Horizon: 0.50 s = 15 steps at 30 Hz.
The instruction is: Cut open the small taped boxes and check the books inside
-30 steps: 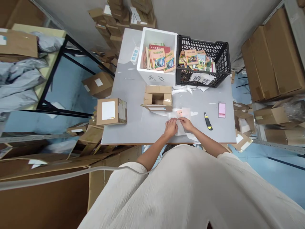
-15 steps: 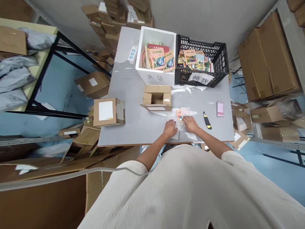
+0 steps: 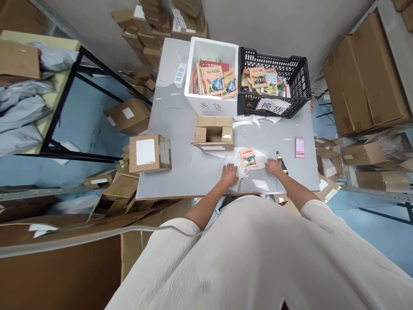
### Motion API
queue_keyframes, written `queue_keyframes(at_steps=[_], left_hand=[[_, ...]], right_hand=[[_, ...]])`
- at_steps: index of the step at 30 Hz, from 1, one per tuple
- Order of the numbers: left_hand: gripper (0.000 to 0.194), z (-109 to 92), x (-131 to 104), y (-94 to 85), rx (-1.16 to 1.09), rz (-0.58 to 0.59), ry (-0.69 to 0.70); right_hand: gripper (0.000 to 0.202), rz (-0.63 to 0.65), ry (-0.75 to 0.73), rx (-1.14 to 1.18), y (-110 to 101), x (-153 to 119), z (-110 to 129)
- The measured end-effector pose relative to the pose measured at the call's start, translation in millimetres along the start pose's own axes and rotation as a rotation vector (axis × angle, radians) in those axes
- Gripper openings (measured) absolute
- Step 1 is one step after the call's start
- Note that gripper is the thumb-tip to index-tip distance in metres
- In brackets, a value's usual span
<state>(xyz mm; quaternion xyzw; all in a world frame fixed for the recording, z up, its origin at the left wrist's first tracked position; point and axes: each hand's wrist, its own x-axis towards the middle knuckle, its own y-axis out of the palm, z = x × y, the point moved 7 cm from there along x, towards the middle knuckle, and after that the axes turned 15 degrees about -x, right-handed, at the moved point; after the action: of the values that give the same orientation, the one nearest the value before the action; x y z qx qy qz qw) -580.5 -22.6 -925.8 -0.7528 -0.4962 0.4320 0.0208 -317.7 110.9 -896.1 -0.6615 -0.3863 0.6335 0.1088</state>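
A small orange book [image 3: 248, 158] with a tree picture on its cover lies face up on a spread white wrapping sheet [image 3: 262, 164]. My left hand [image 3: 229, 175] rests flat, fingers stretched, on the sheet's left part beside the book. At the sheet's right edge, my right hand [image 3: 273, 166] has its fingers closed on the wrapping. Just right of that hand lies a black and yellow utility knife [image 3: 282, 162], partly covered by it. An open cardboard box [image 3: 213, 134] stands behind the book.
Books fill part of a white foam bin [image 3: 209, 104] and a black plastic crate [image 3: 292, 92] at the table's back. A closed carton [image 3: 150, 154] stands left; a pink-screened phone [image 3: 300, 147] lies right. A power strip [image 3: 180, 75] sits beside the bin. Paper scraps [image 3: 260, 184] lie near the front edge.
My right hand has moved right, off the book to the wrapping's edge near the knife. The wrapping is spread wider and the book's cover shows fully. My left hand stays about where it was.
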Motion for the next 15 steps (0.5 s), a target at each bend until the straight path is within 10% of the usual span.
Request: queue_keyframes(at_steps=[8,15], left_hand=[[0.053,2.9,0.3,-0.4,0.048,0.032,-0.042],[0.053,2.6,1.6,3.7,0.032,0.06,-0.074]], right_hand=[[0.046,-0.314,0.107,0.167,-32.1,-1.0,-3.6],[0.039,-0.048,0.043,0.248,-2.5,31.6,56.1]])
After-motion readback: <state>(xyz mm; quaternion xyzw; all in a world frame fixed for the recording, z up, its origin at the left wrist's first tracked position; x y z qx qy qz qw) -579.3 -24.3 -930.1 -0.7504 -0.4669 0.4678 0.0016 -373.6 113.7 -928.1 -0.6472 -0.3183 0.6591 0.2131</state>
